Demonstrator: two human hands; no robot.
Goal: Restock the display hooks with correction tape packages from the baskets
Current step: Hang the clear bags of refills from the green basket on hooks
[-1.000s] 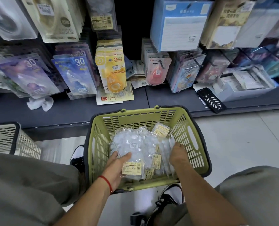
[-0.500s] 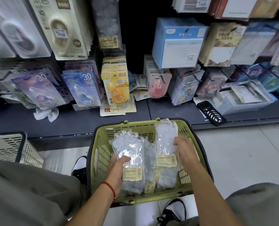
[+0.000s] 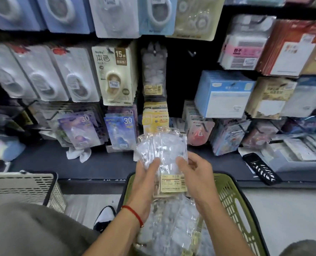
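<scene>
Before crowded display hooks, left hand and right hand together grip clear packages above the green basket.

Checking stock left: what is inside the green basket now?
More clear plastic packages with yellow labels lie in the green basket. The left hand and right hand hold a raised bundle above it, covering the basket's far part and floor.

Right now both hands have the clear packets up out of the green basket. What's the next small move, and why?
Probably lift the clear packets up toward the hook of matching clear packets just above. The left hand and right hand already grip the bunch above the green basket, and the bare hook beside that stock looks free. Square the hang holes first; they are hard to see.
</scene>
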